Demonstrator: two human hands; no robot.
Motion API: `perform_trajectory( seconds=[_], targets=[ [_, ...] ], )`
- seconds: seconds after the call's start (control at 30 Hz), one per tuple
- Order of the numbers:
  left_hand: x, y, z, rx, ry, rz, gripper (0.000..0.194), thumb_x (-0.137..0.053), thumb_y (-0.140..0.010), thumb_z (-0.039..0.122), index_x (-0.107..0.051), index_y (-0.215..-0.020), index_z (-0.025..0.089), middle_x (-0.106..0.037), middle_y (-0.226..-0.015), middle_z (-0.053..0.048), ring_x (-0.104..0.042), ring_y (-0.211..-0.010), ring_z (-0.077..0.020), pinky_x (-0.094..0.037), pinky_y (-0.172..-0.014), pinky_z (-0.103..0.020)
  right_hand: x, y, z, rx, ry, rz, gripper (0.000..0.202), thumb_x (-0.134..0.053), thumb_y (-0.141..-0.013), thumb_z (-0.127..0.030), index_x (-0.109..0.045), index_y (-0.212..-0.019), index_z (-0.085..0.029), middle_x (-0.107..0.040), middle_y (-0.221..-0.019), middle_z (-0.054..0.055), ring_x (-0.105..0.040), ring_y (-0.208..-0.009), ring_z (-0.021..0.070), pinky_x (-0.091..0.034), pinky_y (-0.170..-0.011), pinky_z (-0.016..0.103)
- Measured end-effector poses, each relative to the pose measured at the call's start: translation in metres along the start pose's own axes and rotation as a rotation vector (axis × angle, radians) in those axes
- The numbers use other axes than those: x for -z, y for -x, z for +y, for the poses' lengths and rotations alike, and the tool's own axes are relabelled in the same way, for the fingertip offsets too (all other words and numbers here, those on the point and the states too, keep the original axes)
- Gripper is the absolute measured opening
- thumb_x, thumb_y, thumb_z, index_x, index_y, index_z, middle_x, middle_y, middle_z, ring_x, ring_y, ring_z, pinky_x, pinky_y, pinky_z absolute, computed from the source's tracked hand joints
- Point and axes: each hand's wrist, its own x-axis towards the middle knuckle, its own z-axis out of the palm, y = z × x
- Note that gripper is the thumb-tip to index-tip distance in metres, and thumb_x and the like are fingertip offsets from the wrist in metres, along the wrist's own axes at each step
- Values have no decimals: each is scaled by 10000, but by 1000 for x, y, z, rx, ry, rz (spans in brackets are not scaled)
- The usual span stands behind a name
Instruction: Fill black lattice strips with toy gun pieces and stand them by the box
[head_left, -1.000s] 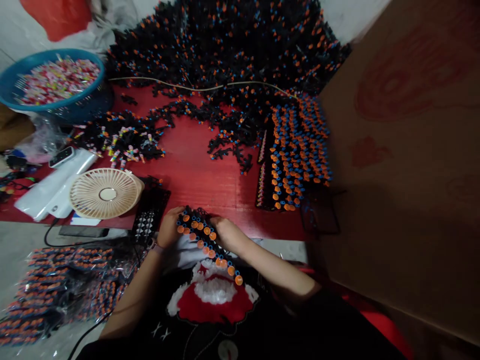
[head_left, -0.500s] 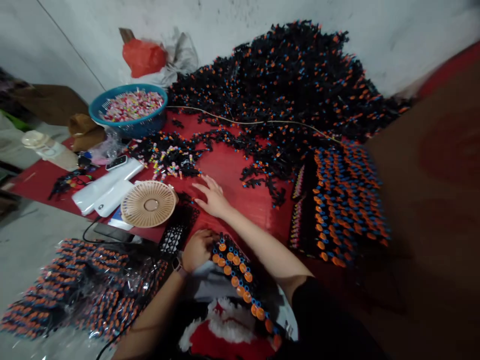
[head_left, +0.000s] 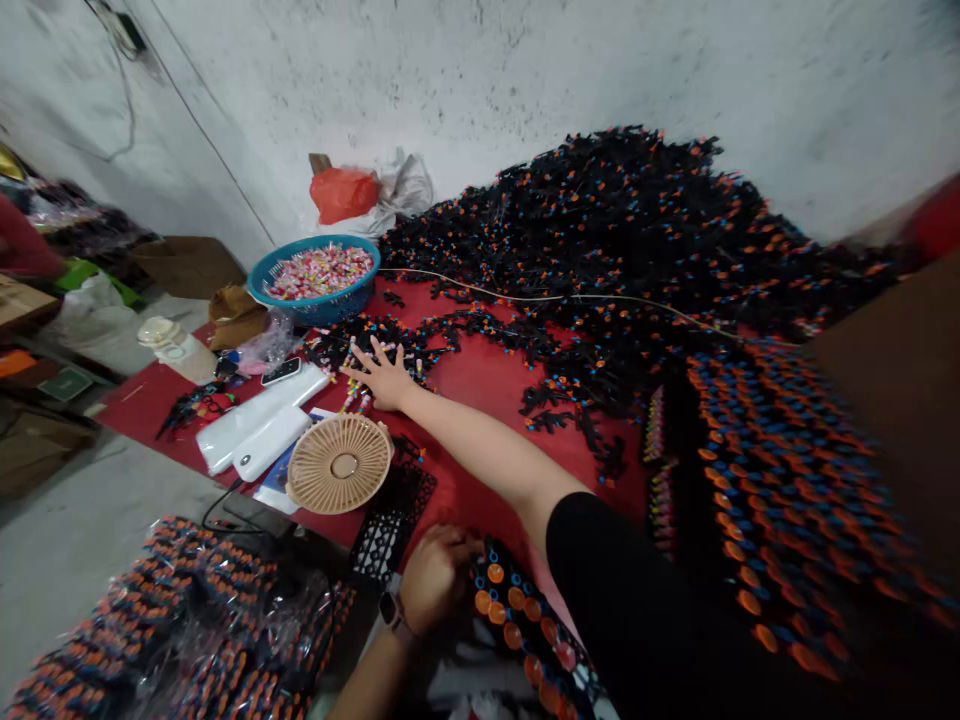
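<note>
My right hand [head_left: 385, 377] is stretched out with its fingers spread, over small pink, white and yellow pieces [head_left: 355, 393] on the red table [head_left: 480, 372]. Nothing is held in it. My left hand [head_left: 439, 572], with a watch on the wrist, is closed at the near edge of the table. Its curled fingers meet the upper end of a black tray [head_left: 491, 553] filled with round orange and blue pieces. That tray slants down toward my lap, and the fingertips are partly hidden. A beige woven basket [head_left: 319, 480] stands between the hands, off to the left.
A huge pile of black parts with orange and blue tips [head_left: 592, 220] lies against the wall. Left of it stands a blue basket [head_left: 262, 290] of small pieces. Filled rows [head_left: 780, 480] lie at the right, beside a cardboard box [head_left: 885, 370]. Bagged rows [head_left: 187, 620] sit lower left.
My right hand has reached farther forward and left, onto the small coloured pieces, its fingers spreading wider. My left hand stays closed at the tray's end. The view has tilted up and left.
</note>
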Motion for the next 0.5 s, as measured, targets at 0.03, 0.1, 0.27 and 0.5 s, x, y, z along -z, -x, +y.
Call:
perform_trajectory(
  seconds=[0.03, 0.1, 0.27, 0.5],
  targets=[
    [2, 0, 3, -1, 2, 7, 266, -655, -956, 152, -866, -1068, 269, -813, -988, -66, -768, -957, -251, -580, -911, -402, -1, -5, -1, -6, 23, -29, 914, -703, -945, -56, -399, -1751, -360, -34, -1917, 60, 68, -1733, 530, -102, -1255, 943],
    [6, 1, 7, -7, 6, 18, 300, -657, -944, 119, -867, -1100, 267, -819, -1015, -55, -768, -974, -235, -568, -916, -376, -6, -10, -2, -40, 48, -62, 816, -616, -983, -32, -463, -1718, -352, -98, -1912, 63, -27, -1728, 550, -177, -1235, 955],
    [6, 2, 8, -24, -16, 32, 372, -647, -944, 68, -866, -1133, 303, -829, -1046, -31, -769, -992, -218, -578, -934, -356, -19, 7, 3, -63, 66, -43, 632, -451, -1093, -67, -552, -1649, -350, -203, -1890, 99, -178, -1709, 547, -409, -1177, 892],
    [-5, 1, -2, -17, -21, 70, 403, -631, -892, 27, -880, -1111, 256, -836, -1049, -62, -776, -1014, -234, -610, -976, -378, -18, 74, 30, -81, 32, -60, 480, -463, -1125, -112, -683, -1500, -316, -247, -1882, 79, -200, -1725, 478, -464, -1222, 758]
  ],
)
